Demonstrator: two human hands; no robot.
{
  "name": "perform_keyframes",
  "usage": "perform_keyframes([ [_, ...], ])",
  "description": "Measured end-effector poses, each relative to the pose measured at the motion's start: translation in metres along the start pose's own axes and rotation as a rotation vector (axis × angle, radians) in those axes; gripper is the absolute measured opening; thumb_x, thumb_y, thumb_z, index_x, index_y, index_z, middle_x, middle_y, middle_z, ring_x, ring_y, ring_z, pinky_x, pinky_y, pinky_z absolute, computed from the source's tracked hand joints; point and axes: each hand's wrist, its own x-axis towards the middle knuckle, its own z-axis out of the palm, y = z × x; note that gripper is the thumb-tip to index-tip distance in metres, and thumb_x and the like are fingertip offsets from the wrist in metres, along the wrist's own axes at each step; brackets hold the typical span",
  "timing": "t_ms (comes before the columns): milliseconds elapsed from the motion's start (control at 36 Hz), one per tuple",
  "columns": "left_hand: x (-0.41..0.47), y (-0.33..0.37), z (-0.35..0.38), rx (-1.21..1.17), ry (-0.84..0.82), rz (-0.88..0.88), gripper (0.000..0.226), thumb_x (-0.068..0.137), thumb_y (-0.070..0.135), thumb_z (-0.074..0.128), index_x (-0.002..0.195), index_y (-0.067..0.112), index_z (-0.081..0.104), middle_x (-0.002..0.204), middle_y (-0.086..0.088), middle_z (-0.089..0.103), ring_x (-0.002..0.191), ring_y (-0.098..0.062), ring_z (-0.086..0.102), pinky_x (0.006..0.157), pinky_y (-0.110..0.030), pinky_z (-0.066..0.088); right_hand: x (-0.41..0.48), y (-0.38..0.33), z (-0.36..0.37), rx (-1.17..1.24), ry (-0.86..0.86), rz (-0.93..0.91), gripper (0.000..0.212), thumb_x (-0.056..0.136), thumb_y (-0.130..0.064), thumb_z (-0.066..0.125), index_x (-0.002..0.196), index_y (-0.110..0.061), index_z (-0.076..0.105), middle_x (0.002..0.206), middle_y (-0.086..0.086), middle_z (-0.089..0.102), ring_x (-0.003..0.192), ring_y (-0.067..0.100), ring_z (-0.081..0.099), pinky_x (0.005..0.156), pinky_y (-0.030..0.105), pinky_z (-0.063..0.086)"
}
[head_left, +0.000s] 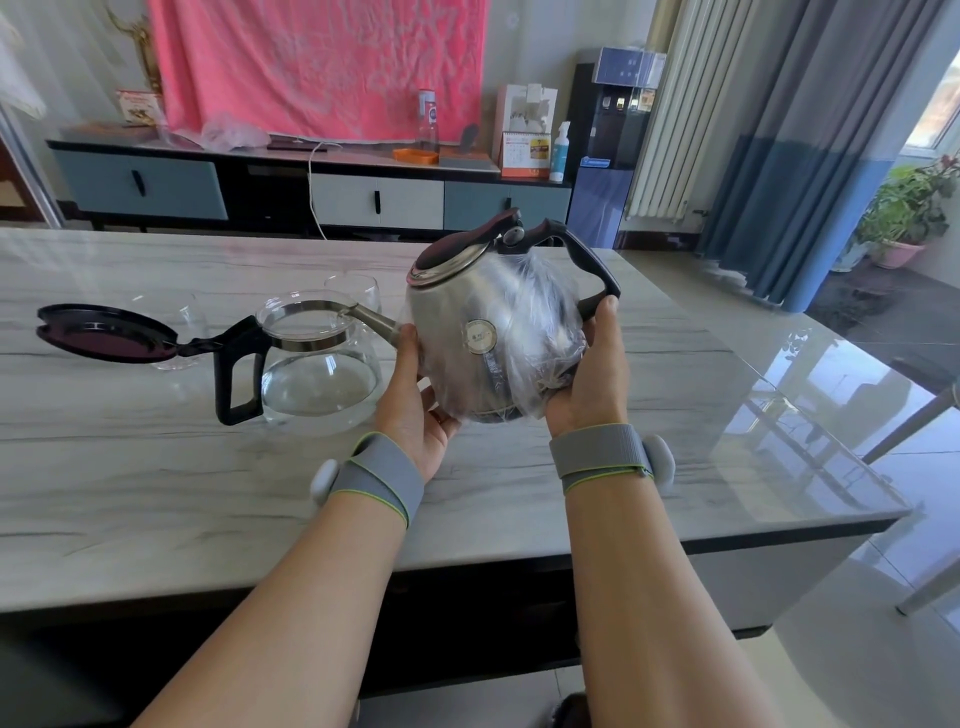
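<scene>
A round stainless-steel kettle (483, 322) wrapped in clear film is tilted left above the grey marble counter (156, 493), left hand (415, 410) cupping its spout side, right hand (592, 374) its handle side. Its spout reaches over a clear glass carafe (322, 379), whose black lid (104, 332) hangs open.

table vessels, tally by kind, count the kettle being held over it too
steel kettle: 1
glass jug: 1
drinking glasses: 2
total: 4

No legible text; kettle (451, 306) sticker (480, 336) blurred.
</scene>
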Motion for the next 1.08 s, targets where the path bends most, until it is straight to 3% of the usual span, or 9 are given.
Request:
perform_keyframes([
  [250, 0.0, 0.0002, -0.0003, 0.001, 0.003, -0.006, 0.056, 0.082, 0.064, 0.069, 0.113, 0.018, 0.067, 0.108, -0.012, 0.073, 0.089, -0.023, 0.073, 0.067, -0.034, 0.061, -0.0013, -0.0007, 0.0006, -0.015, 0.006, 0.008, 0.037, 0.108, -0.049, 0.053, 0.096, -0.022, 0.075, 0.097, 0.0, 0.081, 0.094, 0.02, 0.077, 0.086, 0.039, 0.062],
  [583, 0.0011, 0.0004, -0.0007, -0.007, 0.0, -0.007, 0.057, 0.081, 0.063, 0.07, 0.115, 0.017, 0.068, 0.108, -0.013, 0.073, 0.091, -0.023, 0.074, 0.072, -0.036, 0.062, -0.0026, -0.0018, 0.0027, -0.026, 0.01, 0.002, 0.037, 0.109, -0.048, 0.052, 0.099, -0.022, 0.076, 0.096, 0.0, 0.082, 0.094, 0.02, 0.077, 0.091, 0.041, 0.061],
  [722, 0.0005, 0.0004, 0.0007, -0.007, 0.009, -0.006, 0.057, 0.082, 0.063, 0.069, 0.115, 0.017, 0.067, 0.105, -0.012, 0.072, 0.09, -0.023, 0.072, 0.069, -0.034, 0.062, -0.0022, 0.0001, 0.0024, -0.039, 0.033, -0.006, 0.037, 0.107, -0.05, 0.054, 0.105, -0.022, 0.078, 0.107, 0.002, 0.081, 0.105, 0.023, 0.076, 0.097, 0.044, 0.061],
  [944, 0.001, 0.0003, 0.0004, -0.006, 0.009, -0.008, 0.061, 0.08, 0.065, 0.069, 0.118, 0.017, 0.067, 0.112, -0.013, 0.072, 0.094, -0.023, 0.073, 0.072, -0.035, 0.062, -0.0062, -0.0042, 0.0036, -0.048, 0.045, 0.018, 0.037, 0.108, -0.046, 0.054, 0.083, -0.024, 0.07, 0.082, -0.006, 0.079, 0.081, 0.015, 0.075, 0.077, 0.033, 0.06],
  [1083, 0.0006, 0.0005, 0.0007, -0.005, 0.0, -0.006, 0.057, 0.082, 0.064, 0.068, 0.115, 0.017, 0.066, 0.112, -0.013, 0.071, 0.095, -0.024, 0.072, 0.07, -0.034, 0.062, -0.0087, -0.0056, 0.0056, -0.046, 0.039, 0.029, 0.038, 0.108, -0.047, 0.054, 0.084, -0.023, 0.071, 0.083, -0.004, 0.08, 0.082, 0.016, 0.076, 0.078, 0.035, 0.06],
])
